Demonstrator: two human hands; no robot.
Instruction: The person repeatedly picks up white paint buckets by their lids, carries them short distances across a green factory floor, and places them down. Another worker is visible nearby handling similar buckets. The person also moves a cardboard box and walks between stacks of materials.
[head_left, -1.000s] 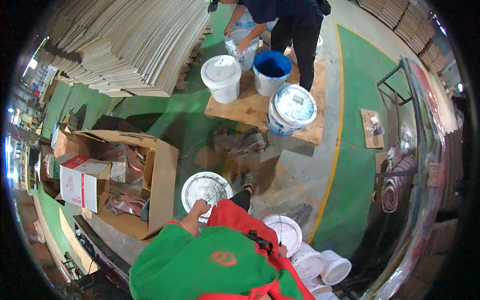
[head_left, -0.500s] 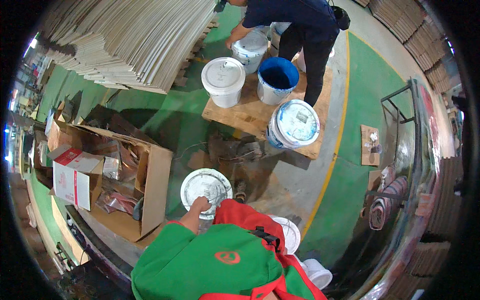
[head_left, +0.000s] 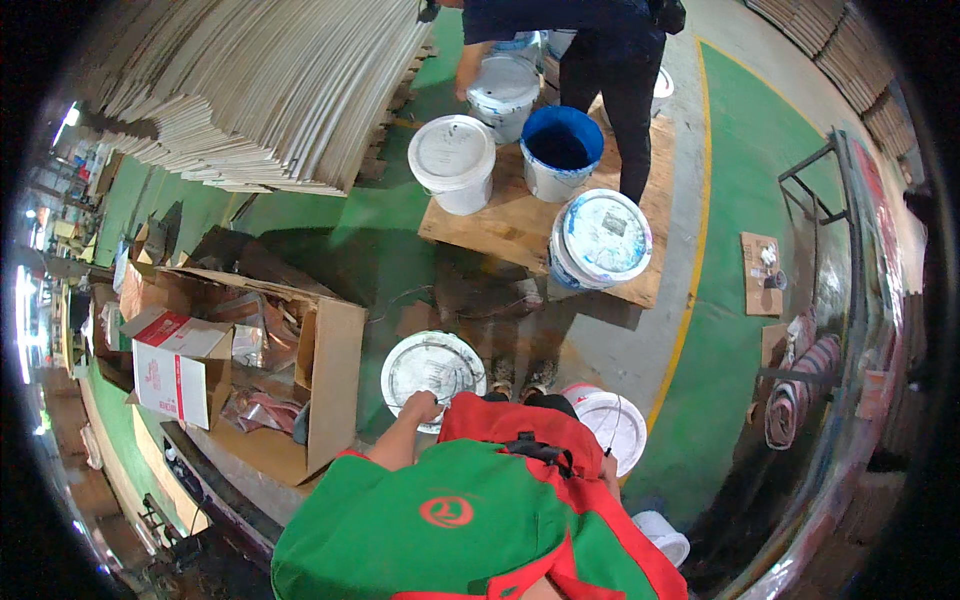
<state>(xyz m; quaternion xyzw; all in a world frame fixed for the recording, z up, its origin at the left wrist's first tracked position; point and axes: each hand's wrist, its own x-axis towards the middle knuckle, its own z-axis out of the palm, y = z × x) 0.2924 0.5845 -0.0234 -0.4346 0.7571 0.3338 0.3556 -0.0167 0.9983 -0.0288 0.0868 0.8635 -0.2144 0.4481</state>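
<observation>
My left hand [head_left: 422, 408] is closed at the near rim of a white lidded bucket [head_left: 425, 362] with grey smears, on its handle, which my fingers mostly hide. To the right, a second white lidded bucket [head_left: 612, 425] sits beside my legs. Its thin wire handle stands up from the lid, and my right hand [head_left: 609, 468] is closed around the handle's near end. Part of that hand is covered by my green and red clothing. Both buckets are close to my feet.
Ahead, a wooden board [head_left: 465, 228] bears several paint-stained buckets, one an uncovered blue-lined bucket [head_left: 560, 150]. A co-worker [head_left: 610, 90] bends over them. Left are a torn cardboard box [head_left: 335, 385] and stacked sheets [head_left: 270, 90]; right, a metal frame [head_left: 845, 210] and a striped roll [head_left: 800, 390].
My right hand and the right bucket's wire handle have come into sight, with more of that bucket showing. My left hand stays at its bucket. The co-worker's hand has shifted slightly at a far bucket.
</observation>
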